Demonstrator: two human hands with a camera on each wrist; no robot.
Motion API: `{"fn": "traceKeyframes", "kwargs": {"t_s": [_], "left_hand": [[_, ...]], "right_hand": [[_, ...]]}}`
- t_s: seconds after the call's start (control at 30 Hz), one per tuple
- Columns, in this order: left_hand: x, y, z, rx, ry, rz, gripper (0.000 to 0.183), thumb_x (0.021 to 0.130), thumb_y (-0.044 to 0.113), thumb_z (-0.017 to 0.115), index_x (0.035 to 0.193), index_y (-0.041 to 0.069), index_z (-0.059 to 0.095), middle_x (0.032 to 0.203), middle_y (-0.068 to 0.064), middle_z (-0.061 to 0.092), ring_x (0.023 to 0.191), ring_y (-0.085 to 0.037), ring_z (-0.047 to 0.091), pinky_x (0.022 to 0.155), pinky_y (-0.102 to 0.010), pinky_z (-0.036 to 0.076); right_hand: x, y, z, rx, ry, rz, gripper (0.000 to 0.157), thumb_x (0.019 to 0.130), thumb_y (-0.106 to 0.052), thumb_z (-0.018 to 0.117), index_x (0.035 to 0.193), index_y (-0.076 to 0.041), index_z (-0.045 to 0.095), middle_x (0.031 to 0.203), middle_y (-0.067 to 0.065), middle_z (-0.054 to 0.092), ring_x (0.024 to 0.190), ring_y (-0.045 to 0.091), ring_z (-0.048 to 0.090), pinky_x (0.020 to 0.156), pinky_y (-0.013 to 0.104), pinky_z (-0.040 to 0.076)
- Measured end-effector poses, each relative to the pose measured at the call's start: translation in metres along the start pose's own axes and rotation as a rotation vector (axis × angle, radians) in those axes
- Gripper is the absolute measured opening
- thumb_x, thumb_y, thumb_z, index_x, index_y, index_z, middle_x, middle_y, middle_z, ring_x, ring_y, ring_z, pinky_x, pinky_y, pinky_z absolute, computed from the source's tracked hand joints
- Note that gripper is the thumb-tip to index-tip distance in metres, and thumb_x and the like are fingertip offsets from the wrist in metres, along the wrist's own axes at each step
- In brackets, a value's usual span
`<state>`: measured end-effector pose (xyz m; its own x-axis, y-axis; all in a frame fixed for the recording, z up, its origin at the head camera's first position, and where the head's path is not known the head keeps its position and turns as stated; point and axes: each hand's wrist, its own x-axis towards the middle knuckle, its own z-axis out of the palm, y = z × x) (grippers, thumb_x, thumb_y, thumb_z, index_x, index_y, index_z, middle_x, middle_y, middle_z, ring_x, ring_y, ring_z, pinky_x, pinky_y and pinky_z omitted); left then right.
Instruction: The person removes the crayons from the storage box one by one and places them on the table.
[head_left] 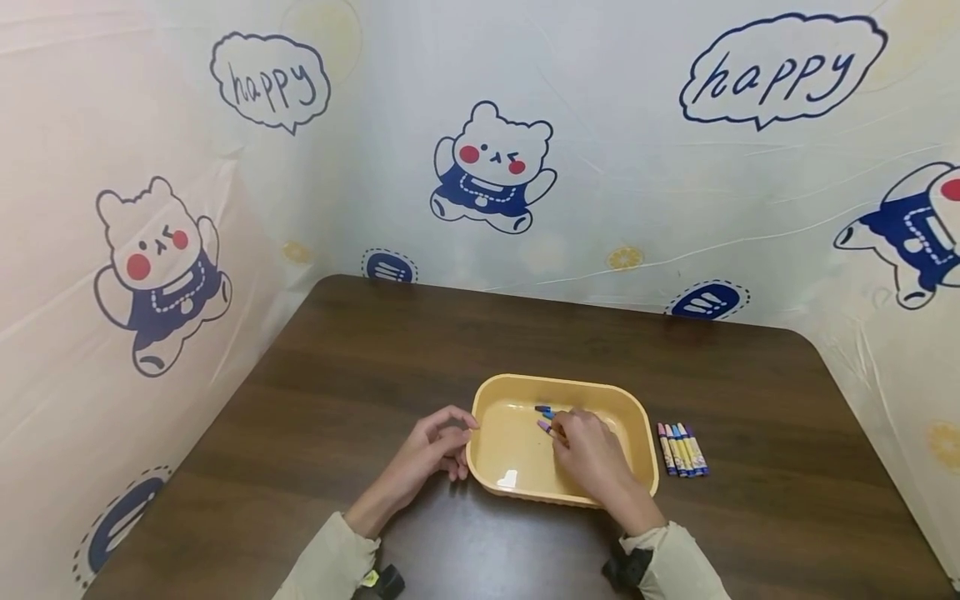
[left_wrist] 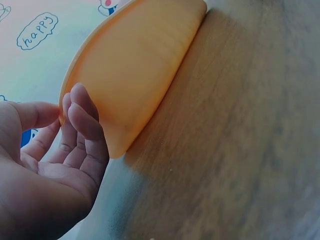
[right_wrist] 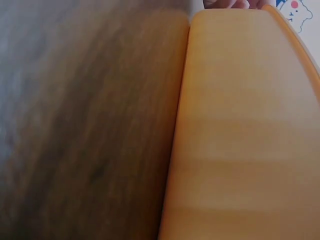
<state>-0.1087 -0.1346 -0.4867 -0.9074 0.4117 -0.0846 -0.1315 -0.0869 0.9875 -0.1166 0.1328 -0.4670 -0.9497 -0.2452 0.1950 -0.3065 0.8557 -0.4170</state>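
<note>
Sleeves, 2: light cream cuffs (head_left: pixel 686 560), nearest the viewer, each with 1 black wrist device (head_left: pixel 628 568) beside it.
Left hand (head_left: pixel 423 454): at the left end of the yellow tray (head_left: pixel 517 442); grip narrow, holding the tray's left rim in curled fingers.
Right hand (head_left: pixel 596 458): reaching over the tray's near rim, right of its middle; fingers curled downward, grip narrow, holding the purple-tipped crayon (head_left: pixel 546 427), partly hidden by the fingers.
Tray: 1, rounded corners, upright on the dark wooden counter (head_left: pixel 337 375), slightly right of midway between the left and right edges, well apart from the far edge.
Crayon row (head_left: pixel 682 451): at least 5, side by side on the counter, just beside the tray's right rim, toward the counter's right edge; tips pink to purple, wrappers yellow, white and blue.
Tray contents: lighter blue crayon (head_left: pixel 549 415) and dark-blue crayon (head_left: pixel 542 409) on the tray floor near the right fingertips; anything under the hand hidden.
Counter: wood grain, 2 rounded far corners.
Backdrop (head_left: pixel 600 200): pale printed sheet beyond the far edge and along both sides; 3 bears, 2 "happy" bubbles.
</note>
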Motion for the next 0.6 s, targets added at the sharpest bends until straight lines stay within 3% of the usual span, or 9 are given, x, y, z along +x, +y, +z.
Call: {"fn": "traceKeyframes", "kwargs": {"t_s": [0.23, 0.6], "left_hand": [[0.0004, -0.0004, 0.0005, 0.031, -0.004, 0.026, 0.032, 0.102, 0.016, 0.056, 0.122, -0.008, 0.050, 0.072, -0.010, 0.063, 0.060, -0.019, 0.061, 0.054, -0.028, 0.054], [0.0021, -0.0028, -0.0006, 0.017, -0.011, 0.037, 0.027, 0.103, 0.015, 0.055, 0.121, -0.005, 0.052, 0.071, -0.010, 0.062, 0.059, -0.020, 0.062, 0.053, -0.028, 0.053]], "right_hand": [[-0.0023, 0.0030, 0.0016, 0.019, 0.000, -0.038, 0.014, 0.081, 0.004, 0.073, 0.079, -0.009, 0.067, 0.072, -0.001, 0.051, 0.065, 0.014, 0.045, 0.058, 0.030, 0.042], [-0.0028, 0.0031, 0.0020, 0.030, 0.002, -0.049, 0.014, 0.080, 0.006, 0.072, 0.082, -0.008, 0.070, 0.075, 0.000, 0.056, 0.066, 0.012, 0.050, 0.057, 0.029, 0.045]]}}
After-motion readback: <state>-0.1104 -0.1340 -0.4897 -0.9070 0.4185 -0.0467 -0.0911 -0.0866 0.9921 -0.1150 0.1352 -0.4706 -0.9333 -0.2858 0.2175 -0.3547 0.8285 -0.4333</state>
